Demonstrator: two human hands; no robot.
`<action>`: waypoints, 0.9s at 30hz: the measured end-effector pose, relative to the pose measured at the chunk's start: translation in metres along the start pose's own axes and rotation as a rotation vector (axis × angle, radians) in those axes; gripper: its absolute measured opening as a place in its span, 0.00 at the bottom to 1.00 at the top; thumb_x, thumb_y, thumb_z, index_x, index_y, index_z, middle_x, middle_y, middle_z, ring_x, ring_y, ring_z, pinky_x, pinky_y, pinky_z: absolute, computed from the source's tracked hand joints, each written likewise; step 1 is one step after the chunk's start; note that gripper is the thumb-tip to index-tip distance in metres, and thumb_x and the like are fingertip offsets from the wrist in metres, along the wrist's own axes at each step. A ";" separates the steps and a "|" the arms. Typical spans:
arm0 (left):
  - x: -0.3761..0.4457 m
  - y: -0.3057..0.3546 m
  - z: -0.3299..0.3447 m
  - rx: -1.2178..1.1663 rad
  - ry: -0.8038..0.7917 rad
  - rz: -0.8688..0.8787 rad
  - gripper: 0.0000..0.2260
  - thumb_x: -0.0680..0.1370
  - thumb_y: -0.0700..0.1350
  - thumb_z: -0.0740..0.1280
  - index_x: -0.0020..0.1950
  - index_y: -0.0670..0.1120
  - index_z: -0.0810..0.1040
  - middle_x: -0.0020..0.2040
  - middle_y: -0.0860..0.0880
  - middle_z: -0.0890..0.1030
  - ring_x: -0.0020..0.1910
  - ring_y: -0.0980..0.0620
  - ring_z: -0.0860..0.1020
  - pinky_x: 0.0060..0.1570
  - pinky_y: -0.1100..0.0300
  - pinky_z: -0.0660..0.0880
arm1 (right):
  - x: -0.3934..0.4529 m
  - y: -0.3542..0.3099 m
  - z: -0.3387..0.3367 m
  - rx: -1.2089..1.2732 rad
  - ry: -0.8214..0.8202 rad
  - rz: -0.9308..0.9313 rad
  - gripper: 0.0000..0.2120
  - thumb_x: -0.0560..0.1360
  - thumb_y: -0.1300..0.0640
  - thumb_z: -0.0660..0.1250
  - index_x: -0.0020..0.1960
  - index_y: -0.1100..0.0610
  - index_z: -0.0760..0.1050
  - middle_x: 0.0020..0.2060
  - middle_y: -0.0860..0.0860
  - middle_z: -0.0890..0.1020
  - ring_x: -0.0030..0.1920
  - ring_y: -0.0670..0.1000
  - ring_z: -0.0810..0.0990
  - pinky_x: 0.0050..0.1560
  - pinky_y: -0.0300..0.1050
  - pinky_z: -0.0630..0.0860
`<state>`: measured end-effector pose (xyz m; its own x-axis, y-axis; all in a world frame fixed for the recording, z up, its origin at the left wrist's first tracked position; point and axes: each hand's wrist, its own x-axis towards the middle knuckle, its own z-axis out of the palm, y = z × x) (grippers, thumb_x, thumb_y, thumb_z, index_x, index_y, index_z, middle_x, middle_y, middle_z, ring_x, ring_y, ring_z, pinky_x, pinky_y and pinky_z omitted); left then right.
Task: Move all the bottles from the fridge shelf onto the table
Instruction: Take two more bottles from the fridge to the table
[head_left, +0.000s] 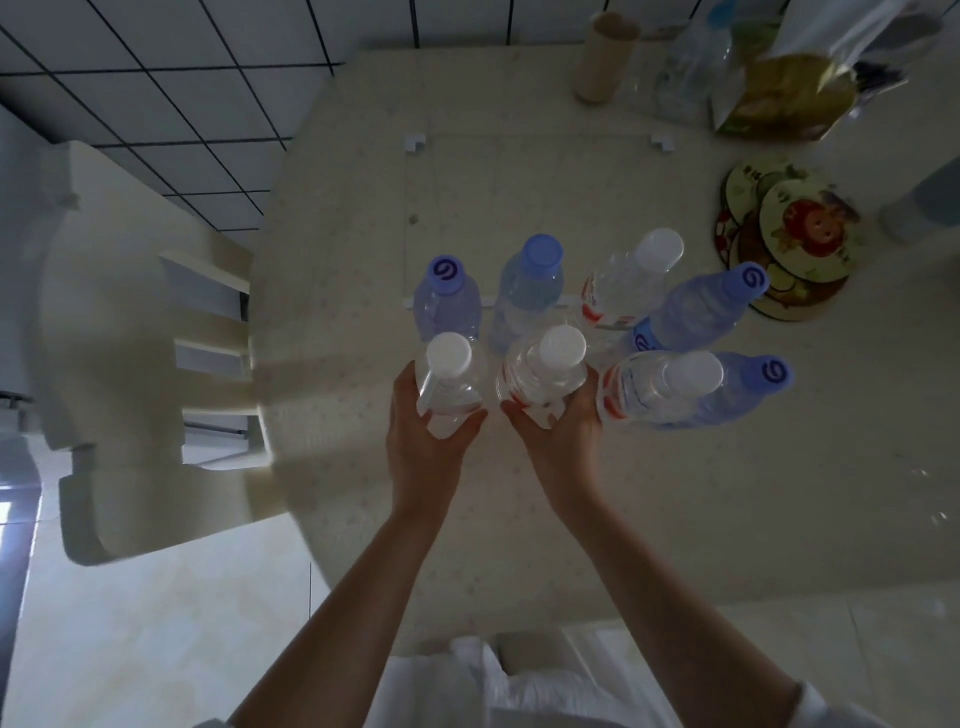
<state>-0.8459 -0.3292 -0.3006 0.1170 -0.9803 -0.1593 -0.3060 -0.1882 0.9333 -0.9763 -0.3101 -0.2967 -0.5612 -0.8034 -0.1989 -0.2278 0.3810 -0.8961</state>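
Eight water bottles (530, 291) are standing clustered on the cream counter (519, 493); each hand's grip is wrapping one white-capped bottle, left hand (431, 441), right hand (561, 441). Blurred packets, perhaps snacks (789, 93), are sitting at the far edge beside tiled floor (156, 104).

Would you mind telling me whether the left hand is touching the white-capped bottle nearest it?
Touching. The head view shows the left hand with fingers and thumb wrapped round the white-capped bottle.

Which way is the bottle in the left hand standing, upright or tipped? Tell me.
Upright. The white-capped bottle shows its cap from above, like its neighbours on the table, with the left hand gripping its body.
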 end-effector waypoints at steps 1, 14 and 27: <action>-0.001 0.000 -0.002 0.009 -0.006 0.004 0.34 0.67 0.47 0.79 0.68 0.61 0.66 0.63 0.59 0.76 0.58 0.66 0.76 0.54 0.70 0.74 | -0.003 0.001 0.000 0.012 0.000 0.014 0.39 0.63 0.52 0.78 0.68 0.51 0.63 0.62 0.46 0.75 0.64 0.51 0.74 0.62 0.58 0.75; -0.038 0.000 -0.028 0.057 -0.042 0.042 0.22 0.77 0.44 0.70 0.69 0.48 0.71 0.62 0.51 0.76 0.56 0.54 0.78 0.50 0.65 0.77 | -0.060 0.004 -0.024 -0.039 -0.028 -0.071 0.26 0.73 0.60 0.71 0.67 0.57 0.65 0.59 0.48 0.73 0.61 0.50 0.74 0.63 0.57 0.73; -0.208 -0.015 -0.048 0.137 0.079 0.022 0.09 0.77 0.39 0.67 0.55 0.48 0.80 0.45 0.54 0.85 0.46 0.61 0.80 0.45 0.65 0.77 | -0.169 0.061 -0.115 -0.095 -0.247 -0.208 0.17 0.76 0.59 0.65 0.64 0.55 0.69 0.53 0.51 0.79 0.55 0.51 0.79 0.59 0.58 0.76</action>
<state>-0.8205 -0.1196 -0.2663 0.1812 -0.9774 -0.1086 -0.4345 -0.1787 0.8828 -0.9863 -0.0986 -0.2718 -0.2875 -0.9507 -0.1163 -0.3968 0.2287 -0.8890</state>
